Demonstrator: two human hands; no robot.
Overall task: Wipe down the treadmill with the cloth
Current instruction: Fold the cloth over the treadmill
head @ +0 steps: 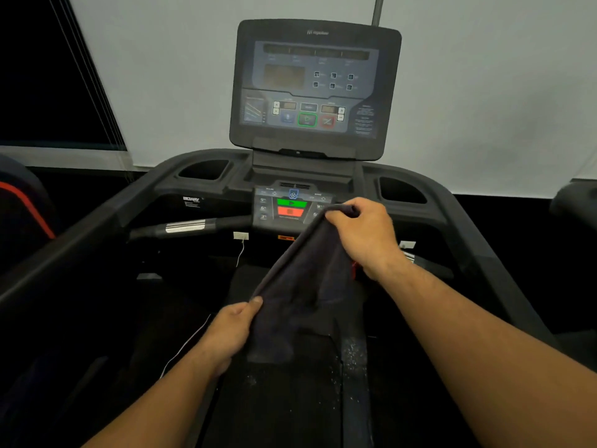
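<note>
Both forearms are bare to the frame edge, with no sleeves, watch or bands. The left hand (231,331) and right hand (365,234), near the dark treadmill console (310,85), wear no gloves or rings.

Single head-worn view, looking forward and down, close over the treadmill (206,176) console, wide-angle

Dark cloth (300,286) between both hands, above treadmill (200,189)

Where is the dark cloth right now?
The cloth hangs stretched between both hands in the middle of the head view, just in front of the lower control panel, above the treadmill belt.
</note>
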